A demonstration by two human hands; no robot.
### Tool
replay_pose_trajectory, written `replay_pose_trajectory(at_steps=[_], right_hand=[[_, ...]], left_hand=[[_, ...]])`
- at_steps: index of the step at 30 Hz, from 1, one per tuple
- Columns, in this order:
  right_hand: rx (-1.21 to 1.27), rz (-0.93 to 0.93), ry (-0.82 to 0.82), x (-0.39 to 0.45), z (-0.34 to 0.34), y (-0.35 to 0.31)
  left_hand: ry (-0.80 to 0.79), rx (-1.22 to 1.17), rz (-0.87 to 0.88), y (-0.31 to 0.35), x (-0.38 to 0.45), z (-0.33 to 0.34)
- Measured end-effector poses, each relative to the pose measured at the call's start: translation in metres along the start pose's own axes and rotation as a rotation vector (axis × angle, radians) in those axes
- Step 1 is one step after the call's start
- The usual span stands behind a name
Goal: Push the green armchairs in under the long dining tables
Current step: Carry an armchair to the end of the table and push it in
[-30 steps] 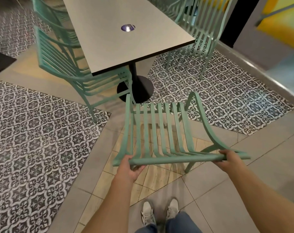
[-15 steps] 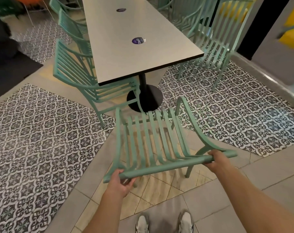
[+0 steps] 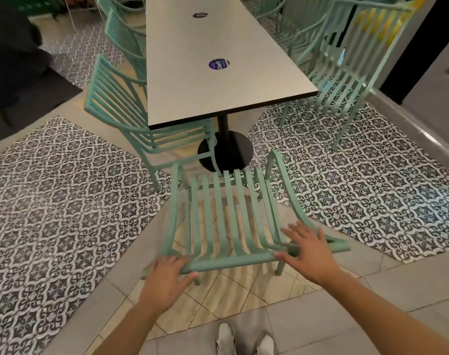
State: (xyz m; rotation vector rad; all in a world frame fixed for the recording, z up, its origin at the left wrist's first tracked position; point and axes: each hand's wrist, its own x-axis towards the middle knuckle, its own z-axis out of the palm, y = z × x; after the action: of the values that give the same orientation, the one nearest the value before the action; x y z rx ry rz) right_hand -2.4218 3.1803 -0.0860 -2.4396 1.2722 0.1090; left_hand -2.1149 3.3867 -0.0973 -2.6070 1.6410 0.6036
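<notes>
A green slatted armchair stands at the near end of the long grey dining table, its seat front close to the table's black round base. My left hand lies on the left part of the chair's top rail with its fingers spread. Over the right part of that rail my right hand rests flat, fingers apart. Neither hand is wrapped around the rail.
Another green armchair sits partly under the table's left side, with more behind it. A green armchair stands out from the table at the right. A grey wall ledge runs along the right. My shoes are at the bottom.
The chair has moved forward toward the table's end. Both hands, which gripped the top rail before, have opened and now lie on it with fingers spread.
</notes>
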Motion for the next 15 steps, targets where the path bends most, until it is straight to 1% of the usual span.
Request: replay_pose_trajectory(at_steps=[1,2,4,9,15], right_hand=[[-0.085,-0.095,-0.108,0.003,0.003,-0.003],[-0.150,-0.158,-0.161,0.005,0.007,-0.005],[-0.222,-0.210,-0.157,0.008,0.013,-0.005],[-0.259,-0.223,-0.136,0.015,0.008,-0.004],[-0.210,-0.202,-0.094,0.034,-0.009,-0.001]], left_hand=[[-0.065,0.045,0.089,0.005,0.006,0.000],[-0.097,0.065,0.150,0.008,0.012,-0.001],[-0.116,0.082,0.224,0.011,0.021,-0.003],[-0.152,0.081,0.224,0.013,0.025,-0.007],[-0.183,0.082,0.209,0.020,0.046,-0.014]])
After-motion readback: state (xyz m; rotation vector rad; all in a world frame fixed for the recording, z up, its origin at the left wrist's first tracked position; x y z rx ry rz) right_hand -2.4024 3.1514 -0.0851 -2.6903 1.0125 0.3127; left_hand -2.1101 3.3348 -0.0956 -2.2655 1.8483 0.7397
